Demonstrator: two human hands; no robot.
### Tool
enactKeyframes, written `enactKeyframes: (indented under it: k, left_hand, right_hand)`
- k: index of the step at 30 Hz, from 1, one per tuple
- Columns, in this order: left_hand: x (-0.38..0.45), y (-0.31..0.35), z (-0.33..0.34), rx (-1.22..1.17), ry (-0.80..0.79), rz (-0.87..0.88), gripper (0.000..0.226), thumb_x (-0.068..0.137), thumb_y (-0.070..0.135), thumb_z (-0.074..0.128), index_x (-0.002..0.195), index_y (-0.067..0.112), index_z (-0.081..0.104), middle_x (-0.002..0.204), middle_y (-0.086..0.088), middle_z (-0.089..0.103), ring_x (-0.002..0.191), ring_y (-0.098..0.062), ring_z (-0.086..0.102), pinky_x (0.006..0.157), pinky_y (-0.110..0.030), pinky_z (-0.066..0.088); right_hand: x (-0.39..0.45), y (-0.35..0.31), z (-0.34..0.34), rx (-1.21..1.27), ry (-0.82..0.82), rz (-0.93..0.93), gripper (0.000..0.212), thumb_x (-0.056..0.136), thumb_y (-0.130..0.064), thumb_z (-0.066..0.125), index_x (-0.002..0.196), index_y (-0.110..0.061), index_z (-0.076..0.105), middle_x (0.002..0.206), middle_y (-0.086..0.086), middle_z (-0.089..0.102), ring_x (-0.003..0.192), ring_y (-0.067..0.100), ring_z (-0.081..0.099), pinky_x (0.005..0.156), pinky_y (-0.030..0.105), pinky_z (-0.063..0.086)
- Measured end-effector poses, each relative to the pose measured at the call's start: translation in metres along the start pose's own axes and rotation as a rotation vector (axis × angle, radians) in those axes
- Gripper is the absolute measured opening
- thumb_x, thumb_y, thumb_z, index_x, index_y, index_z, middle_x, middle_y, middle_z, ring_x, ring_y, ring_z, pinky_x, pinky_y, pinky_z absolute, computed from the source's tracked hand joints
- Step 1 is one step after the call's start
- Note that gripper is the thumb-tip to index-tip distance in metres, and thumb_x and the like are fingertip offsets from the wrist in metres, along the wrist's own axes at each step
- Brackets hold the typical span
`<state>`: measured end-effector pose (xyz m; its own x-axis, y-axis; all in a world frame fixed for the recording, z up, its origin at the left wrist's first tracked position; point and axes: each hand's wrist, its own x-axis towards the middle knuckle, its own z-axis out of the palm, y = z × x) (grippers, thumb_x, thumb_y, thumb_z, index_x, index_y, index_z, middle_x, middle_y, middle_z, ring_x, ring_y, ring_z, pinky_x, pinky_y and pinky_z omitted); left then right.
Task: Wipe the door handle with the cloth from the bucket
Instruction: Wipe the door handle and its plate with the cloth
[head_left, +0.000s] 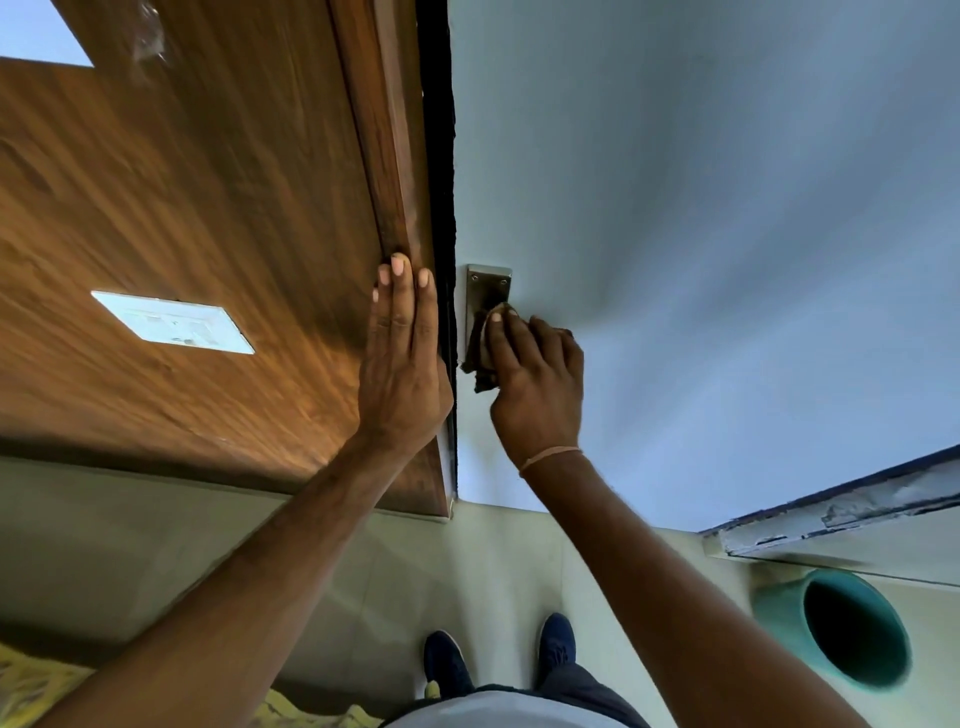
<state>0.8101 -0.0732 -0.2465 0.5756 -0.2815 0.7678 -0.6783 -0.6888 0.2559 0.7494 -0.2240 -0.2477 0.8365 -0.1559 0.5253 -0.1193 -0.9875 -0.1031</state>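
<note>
We press our right hand (535, 384) against the pale blue door (701, 234), fingers curled and clamped on a dark, crumpled cloth (480, 358) that sits under the fingertips, over the lower part of the rectangular metal handle plate (485, 293). The plate's screwed top shows just above that hand. Our left hand (402, 358) lies flat and unclenched, grasping nothing, on the brown wood-grain panel (182, 197) just left of the cloth. A teal round bucket (841, 629) stands on the floor, well below the right hand.
</note>
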Motion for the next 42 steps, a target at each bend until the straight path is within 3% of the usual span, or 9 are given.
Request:
enactKeyframes:
  k: [5,10,14,18,21,25,29,37,42]
  left_hand:
    - [0.000,-0.005,-0.002,0.003,-0.005,0.033,0.086,0.097,-0.015,0.058,0.170,-0.003,0.014,0.173,-0.034,0.027,0.164,-0.048,0.026,0.134,-0.058,0.034]
    - [0.000,-0.005,-0.004,0.006,0.009,0.049,0.078,0.101,-0.013,0.052,0.169,-0.004,0.015,0.172,-0.033,0.029,0.163,-0.048,0.026,0.134,-0.057,0.034]
    - [0.000,-0.007,-0.005,0.012,-0.007,0.056,0.077,0.102,-0.012,0.051,0.169,-0.004,0.013,0.174,-0.032,0.027,0.164,-0.047,0.026,0.137,-0.053,0.030]
    - [0.000,-0.008,-0.008,0.019,-0.038,0.056,0.077,0.101,-0.011,0.051,0.169,-0.004,0.015,0.173,-0.033,0.028,0.163,-0.047,0.026,0.136,-0.053,0.029]
    - [0.000,-0.009,-0.008,0.017,-0.037,0.058,0.075,0.103,-0.011,0.049,0.169,-0.004,0.015,0.174,-0.032,0.026,0.164,-0.047,0.025,0.137,-0.053,0.029]
    - [-0.001,-0.009,-0.007,0.030,-0.034,0.059,0.073,0.104,-0.011,0.049,0.169,-0.004,0.016,0.175,-0.031,0.025,0.165,-0.046,0.024,0.138,-0.052,0.028]
    - [0.000,-0.007,-0.008,0.017,-0.030,0.052,0.071,0.103,-0.012,0.047,0.168,-0.005,0.019,0.174,-0.032,0.028,0.164,-0.048,0.027,0.137,-0.052,0.029]
    - [-0.001,-0.004,-0.005,0.043,-0.016,0.046,0.072,0.102,-0.012,0.049,0.168,-0.004,0.021,0.173,-0.033,0.028,0.164,-0.047,0.027,0.136,-0.055,0.032]
    - [0.000,-0.002,-0.002,0.039,0.022,0.038,0.077,0.100,-0.015,0.055,0.168,-0.004,0.022,0.171,-0.034,0.030,0.162,-0.048,0.028,0.130,-0.060,0.040]
  right_hand:
    - [-0.011,0.033,-0.009,0.000,0.006,0.023,0.060,0.086,-0.012,0.048,0.145,-0.011,0.063,0.141,0.012,0.068,0.123,0.042,0.060,0.104,0.050,0.045]
    - [0.003,-0.004,0.000,0.032,0.060,-0.040,0.056,0.086,-0.005,0.055,0.140,-0.010,0.067,0.137,0.015,0.068,0.119,0.042,0.061,0.100,0.051,0.046]
    - [0.001,0.014,-0.003,0.017,0.023,-0.088,0.058,0.087,-0.006,0.052,0.143,-0.013,0.065,0.137,0.014,0.067,0.120,0.042,0.060,0.101,0.052,0.046]
    - [-0.007,0.043,-0.008,-0.015,0.033,-0.014,0.055,0.083,-0.015,0.053,0.135,-0.012,0.070,0.129,0.011,0.070,0.112,0.042,0.062,0.096,0.049,0.046]
    - [0.002,0.018,-0.006,-0.017,0.053,-0.018,0.051,0.082,-0.015,0.052,0.128,-0.010,0.073,0.126,0.010,0.072,0.109,0.041,0.063,0.094,0.047,0.045]
    - [0.010,-0.007,-0.002,0.016,0.039,-0.088,0.047,0.089,-0.010,0.051,0.130,-0.011,0.073,0.126,0.011,0.072,0.114,0.041,0.062,0.098,0.049,0.045]
    - [-0.003,0.033,-0.001,0.004,0.020,-0.067,0.051,0.086,-0.015,0.062,0.137,-0.012,0.069,0.135,0.009,0.070,0.120,0.039,0.062,0.101,0.047,0.045]
    - [-0.005,0.006,0.007,0.033,0.090,-0.070,0.055,0.087,-0.003,0.060,0.141,-0.008,0.065,0.139,0.015,0.068,0.127,0.042,0.062,0.107,0.053,0.046]
    - [-0.022,0.043,0.000,-0.019,0.088,-0.019,0.060,0.086,-0.001,0.054,0.145,-0.011,0.064,0.143,0.010,0.067,0.132,0.038,0.061,0.113,0.052,0.042]
